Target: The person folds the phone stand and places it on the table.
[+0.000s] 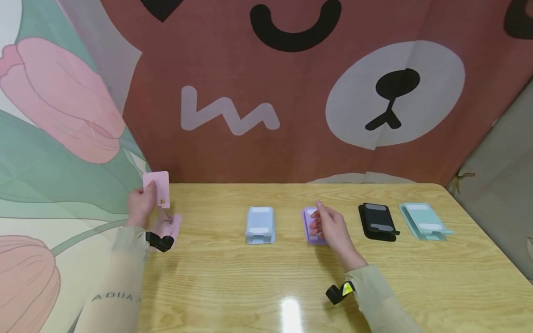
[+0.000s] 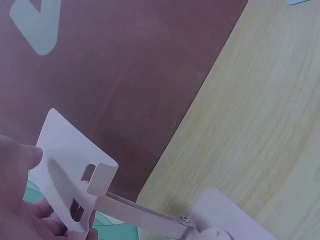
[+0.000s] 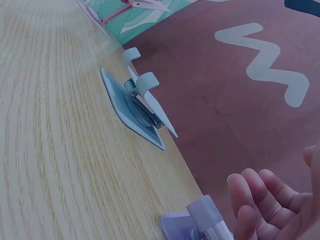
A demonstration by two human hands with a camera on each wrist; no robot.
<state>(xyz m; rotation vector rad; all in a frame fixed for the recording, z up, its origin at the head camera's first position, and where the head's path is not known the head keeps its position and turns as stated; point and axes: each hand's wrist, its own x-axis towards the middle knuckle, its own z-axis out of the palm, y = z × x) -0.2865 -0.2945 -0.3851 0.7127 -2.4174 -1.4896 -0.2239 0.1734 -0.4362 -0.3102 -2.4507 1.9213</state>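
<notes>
My left hand (image 1: 141,206) grips the upright plate of a pink phone stand (image 1: 164,192) at the table's left end. In the left wrist view, my thumb lies on one face of the pink plate (image 2: 65,160) and fingers reach behind it; a hinged arm joins it to the base (image 2: 225,215). My right hand (image 1: 334,231) is over a folded purple phone stand (image 1: 308,226), partly covering it. Its fingers are loosely bent with nothing in them. In the right wrist view, the purple stand (image 3: 177,225) lies beside the fingers, a gap between them.
A folded light blue phone stand (image 1: 260,224) lies between the hands. To the right are a black stand (image 1: 376,219) and a mint green stand (image 1: 424,219). The wooden table (image 1: 220,277) meets a printed cloth (image 1: 233,157) at its back edge.
</notes>
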